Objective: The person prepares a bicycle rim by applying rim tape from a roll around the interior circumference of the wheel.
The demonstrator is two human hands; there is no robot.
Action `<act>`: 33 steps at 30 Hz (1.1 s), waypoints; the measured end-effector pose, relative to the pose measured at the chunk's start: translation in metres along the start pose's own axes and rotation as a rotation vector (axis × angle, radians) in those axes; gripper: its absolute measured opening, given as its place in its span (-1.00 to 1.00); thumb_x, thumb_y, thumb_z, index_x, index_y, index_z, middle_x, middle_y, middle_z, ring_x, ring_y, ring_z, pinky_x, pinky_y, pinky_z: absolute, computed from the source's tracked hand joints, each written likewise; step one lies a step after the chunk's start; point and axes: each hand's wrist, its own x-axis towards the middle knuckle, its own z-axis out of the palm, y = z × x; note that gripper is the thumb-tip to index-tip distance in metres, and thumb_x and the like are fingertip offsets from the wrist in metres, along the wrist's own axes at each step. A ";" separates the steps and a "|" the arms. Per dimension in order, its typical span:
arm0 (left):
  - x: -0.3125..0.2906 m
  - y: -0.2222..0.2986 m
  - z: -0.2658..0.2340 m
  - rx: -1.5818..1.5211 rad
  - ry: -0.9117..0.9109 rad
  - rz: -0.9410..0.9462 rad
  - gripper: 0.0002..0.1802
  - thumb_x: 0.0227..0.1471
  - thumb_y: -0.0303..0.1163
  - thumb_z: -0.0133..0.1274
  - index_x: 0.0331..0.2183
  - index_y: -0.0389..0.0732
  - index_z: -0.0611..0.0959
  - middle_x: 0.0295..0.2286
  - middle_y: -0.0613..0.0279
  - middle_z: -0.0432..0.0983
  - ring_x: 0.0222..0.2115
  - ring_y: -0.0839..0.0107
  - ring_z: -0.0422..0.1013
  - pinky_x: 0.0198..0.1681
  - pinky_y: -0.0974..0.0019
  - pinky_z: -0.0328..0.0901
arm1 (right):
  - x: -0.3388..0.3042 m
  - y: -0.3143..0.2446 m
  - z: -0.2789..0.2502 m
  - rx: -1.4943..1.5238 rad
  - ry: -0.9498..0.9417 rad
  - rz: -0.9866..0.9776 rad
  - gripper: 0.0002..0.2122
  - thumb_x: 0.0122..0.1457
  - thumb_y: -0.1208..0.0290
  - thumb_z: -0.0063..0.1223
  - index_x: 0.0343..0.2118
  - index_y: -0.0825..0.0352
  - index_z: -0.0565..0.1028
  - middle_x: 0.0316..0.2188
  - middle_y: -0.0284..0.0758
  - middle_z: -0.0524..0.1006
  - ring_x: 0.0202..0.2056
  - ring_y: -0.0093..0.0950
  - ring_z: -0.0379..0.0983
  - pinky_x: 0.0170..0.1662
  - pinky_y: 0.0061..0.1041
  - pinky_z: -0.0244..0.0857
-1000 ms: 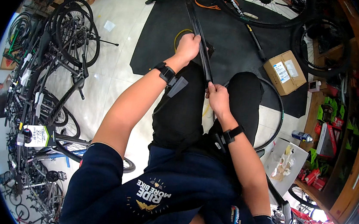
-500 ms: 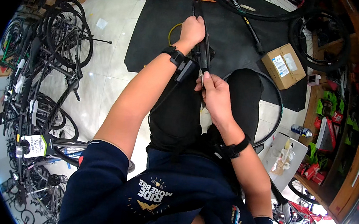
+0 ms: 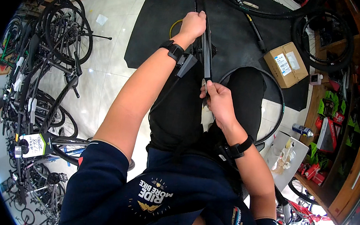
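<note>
The left hand (image 3: 193, 23) has slid farther up the black strip (image 3: 206, 54), while the right hand (image 3: 218, 101) has stayed low. Both grip the strip, stretched between them above the person's knees and the black mat (image 3: 239, 36).

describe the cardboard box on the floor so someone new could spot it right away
Start at the black floor mat ahead of the seated person. On its right edge, beside the wooden shelving, sits the cardboard box. It is the only brown carton there, with white labels on top.
</note>
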 end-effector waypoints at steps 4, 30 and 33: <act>0.015 -0.019 0.001 0.144 0.102 0.092 -0.46 0.33 -0.17 -0.16 -0.45 -0.43 0.63 -0.56 -0.01 0.61 -0.52 0.13 0.57 -0.31 0.11 0.40 | 0.005 0.007 -0.001 -0.038 0.015 -0.011 -0.67 0.43 0.23 -0.09 -0.34 0.39 0.55 -0.54 -0.44 0.49 -0.61 -0.71 0.18 -0.53 -0.64 0.09; 0.019 -0.001 -0.009 0.298 0.240 0.104 -0.48 0.26 -0.14 -0.10 -0.34 -0.49 0.65 -0.38 -0.23 0.62 -0.27 -0.11 0.56 -0.11 0.02 0.37 | 0.029 0.026 -0.011 -0.098 -0.038 -0.197 -0.70 0.44 0.27 -0.12 -0.33 0.38 0.53 -0.52 -0.42 0.49 -0.49 -0.69 0.27 -0.39 -0.63 0.17; -0.001 0.003 -0.013 0.330 0.239 0.170 -0.50 0.27 -0.14 -0.08 -0.21 -0.50 0.60 -0.29 -0.29 0.59 -0.20 -0.13 0.54 -0.07 0.03 0.37 | 0.031 0.026 -0.010 -0.105 -0.030 -0.211 -0.68 0.44 0.27 -0.12 -0.36 0.39 0.53 -0.54 -0.43 0.46 -0.48 -0.66 0.27 -0.35 -0.59 0.18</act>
